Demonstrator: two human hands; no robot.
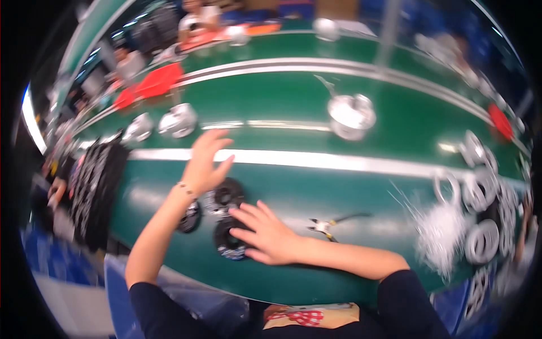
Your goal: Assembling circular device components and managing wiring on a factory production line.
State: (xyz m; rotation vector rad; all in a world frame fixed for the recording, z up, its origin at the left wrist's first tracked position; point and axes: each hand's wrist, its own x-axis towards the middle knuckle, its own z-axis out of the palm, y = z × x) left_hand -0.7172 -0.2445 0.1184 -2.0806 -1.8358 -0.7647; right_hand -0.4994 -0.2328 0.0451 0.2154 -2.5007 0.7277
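My left hand (208,163) is raised at the near edge of the green conveyor, its fingers apart and nothing in them. Below it on the green table lie a black ring-shaped part (236,185) and a smaller dark round part (191,219), with some silvery material beside them. My right hand (272,234) is spread flat, its fingertips over the right side of another black ring-shaped part (224,248) and partly covering it. To the right of that hand lies a pair of cutting pliers (322,226) with dark and yellow handles.
A heap of thin white plastic strips (440,234) lies at the right, beside several pale rings (483,242). Black parts (96,195) are stacked at the left. Shiny metal units (351,121) sit on the conveyor, near red trays (159,80). Other people sit across.
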